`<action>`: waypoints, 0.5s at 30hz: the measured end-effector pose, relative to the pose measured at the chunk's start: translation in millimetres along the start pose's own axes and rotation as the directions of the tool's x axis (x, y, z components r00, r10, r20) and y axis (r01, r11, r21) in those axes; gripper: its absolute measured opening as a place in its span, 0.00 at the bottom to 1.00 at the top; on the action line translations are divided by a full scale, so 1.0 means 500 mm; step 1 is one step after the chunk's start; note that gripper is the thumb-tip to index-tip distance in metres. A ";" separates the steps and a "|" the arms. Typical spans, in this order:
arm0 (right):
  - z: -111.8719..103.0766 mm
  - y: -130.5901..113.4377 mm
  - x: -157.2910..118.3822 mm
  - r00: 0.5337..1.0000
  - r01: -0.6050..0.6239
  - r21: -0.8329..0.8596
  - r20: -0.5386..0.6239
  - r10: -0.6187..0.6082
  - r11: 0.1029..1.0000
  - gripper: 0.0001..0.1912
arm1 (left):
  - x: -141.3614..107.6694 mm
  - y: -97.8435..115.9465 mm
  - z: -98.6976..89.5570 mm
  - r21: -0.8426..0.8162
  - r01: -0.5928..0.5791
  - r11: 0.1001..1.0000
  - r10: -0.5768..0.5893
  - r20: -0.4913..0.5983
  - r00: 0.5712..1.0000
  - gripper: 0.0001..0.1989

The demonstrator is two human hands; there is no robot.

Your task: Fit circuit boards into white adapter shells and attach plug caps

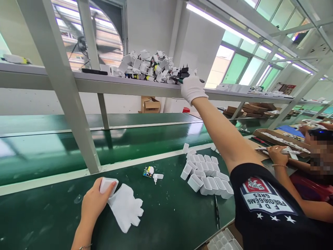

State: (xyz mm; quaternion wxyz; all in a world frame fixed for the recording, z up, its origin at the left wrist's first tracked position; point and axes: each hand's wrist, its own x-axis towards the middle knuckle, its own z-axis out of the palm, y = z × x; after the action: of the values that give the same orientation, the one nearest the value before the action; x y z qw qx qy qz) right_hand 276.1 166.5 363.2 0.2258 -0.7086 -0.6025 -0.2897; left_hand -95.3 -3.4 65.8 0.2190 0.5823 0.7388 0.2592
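Note:
My bare left hand (95, 199) is closed round a white plastic case (108, 185) above the green table, at the lower left. Touching the case, a white glove (126, 208) lies flat on the table. My right hand (193, 89), in a white glove, is raised to the shelf at the right end of a heap of white parts (148, 66). Its fingers are wrapped round a dark tool (179, 80), partly hidden. A small circuit board (148, 172) and a white plug piece (158, 176) lie mid-table. Rows of white cases (205, 173) stand to their right.
A shelf edge (125, 86) on slanted metal posts (70, 90) crosses above the green table (156, 225). A black pointed tool (216, 211) lies by the cases. At the right, another person's hand (278, 155) holds a white part. A box of cases (225, 241) sits below the table edge.

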 end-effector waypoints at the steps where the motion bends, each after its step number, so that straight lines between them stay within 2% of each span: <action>1: 0.001 0.002 -0.005 1.000 -0.001 0.017 -0.001 0.001 1.000 0.20 | 0.001 -0.001 0.001 -0.002 -0.002 1.000 0.002 -0.007 1.000 0.20; 4: -0.010 0.005 -0.018 1.000 -0.011 0.069 -0.022 0.013 0.998 0.19 | 0.005 -0.002 0.004 -0.026 -0.014 1.000 0.013 -0.031 0.999 0.19; 6: -0.032 0.004 -0.027 0.996 -0.018 0.143 -0.081 0.030 0.990 0.19 | 0.007 -0.003 0.007 -0.072 -0.012 0.997 0.009 -0.039 0.999 0.18; 9: -0.072 -0.005 -0.067 0.978 -0.003 0.292 -0.200 0.064 0.956 0.17 | 0.009 -0.004 0.015 -0.238 0.005 0.971 -0.029 -0.094 0.995 0.17; 12: -0.090 -0.030 -0.163 0.949 0.139 0.498 -0.313 0.028 0.856 0.15 | 0.012 -0.007 0.027 -0.513 -0.020 0.858 -0.091 -0.191 0.977 0.17; 15: -0.059 -0.089 -0.312 0.966 0.233 0.544 -0.223 -0.129 0.806 0.12 | 0.022 -0.013 0.043 -0.642 -0.016 0.767 -0.172 -0.229 0.958 0.22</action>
State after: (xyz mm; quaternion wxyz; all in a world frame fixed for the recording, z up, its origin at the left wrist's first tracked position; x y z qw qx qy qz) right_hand 211.8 41.3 277.1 0.4489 -0.5204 -0.7038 -0.1795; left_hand -88.9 8.7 45.0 0.3094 0.4003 0.6537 0.5628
